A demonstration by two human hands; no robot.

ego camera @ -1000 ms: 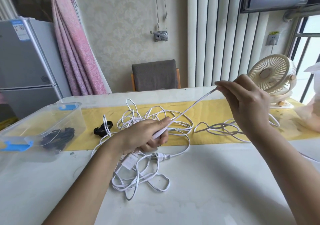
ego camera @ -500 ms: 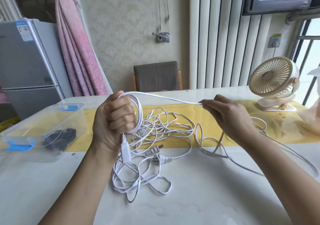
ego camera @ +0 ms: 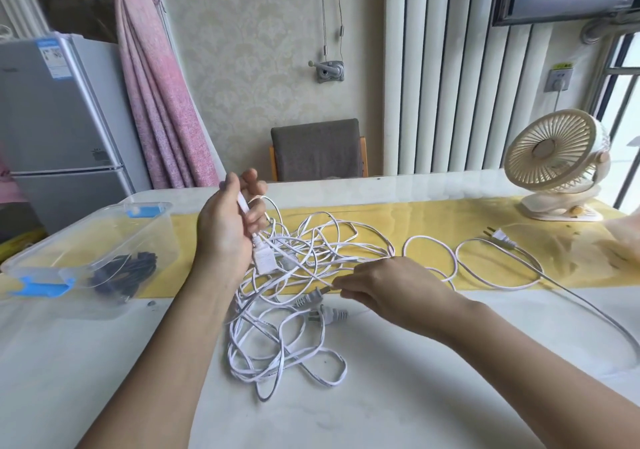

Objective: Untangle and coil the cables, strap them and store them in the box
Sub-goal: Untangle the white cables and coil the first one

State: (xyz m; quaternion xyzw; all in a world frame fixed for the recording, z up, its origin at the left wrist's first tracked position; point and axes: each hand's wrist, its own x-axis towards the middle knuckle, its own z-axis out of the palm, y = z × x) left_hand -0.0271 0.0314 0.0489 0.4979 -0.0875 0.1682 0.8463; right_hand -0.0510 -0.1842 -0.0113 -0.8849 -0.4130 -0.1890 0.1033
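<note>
A tangle of white cables [ego camera: 287, 337] lies on the white table [ego camera: 398, 396] in front of me. My left hand [ego camera: 228, 230] is raised above the tangle and holds a loop of white cable, with a white connector [ego camera: 264, 258] hanging below the palm. My right hand [ego camera: 384, 289] is low over the table and pinches a strand of the same cable at its fingertips. More white cable loops [ego camera: 491, 265] lie to the right, ending in a plug [ego camera: 498, 235]. The clear plastic box [ego camera: 45, 261] with blue clips stands at the left and holds a black coiled cable [ego camera: 128, 272].
A yellow runner [ego camera: 415, 220] crosses the table. A cream desk fan [ego camera: 557, 164] stands at the back right, beside a plastic bag [ego camera: 623, 240]. Two grey plugs [ego camera: 325, 306] lie near my right hand. A chair [ego camera: 317, 149] stands behind the table.
My right hand has dropped from the raised strand to the table and taken hold further along the cable. My left hand has turned, still holding the loop. The right-hand loops have shifted.
</note>
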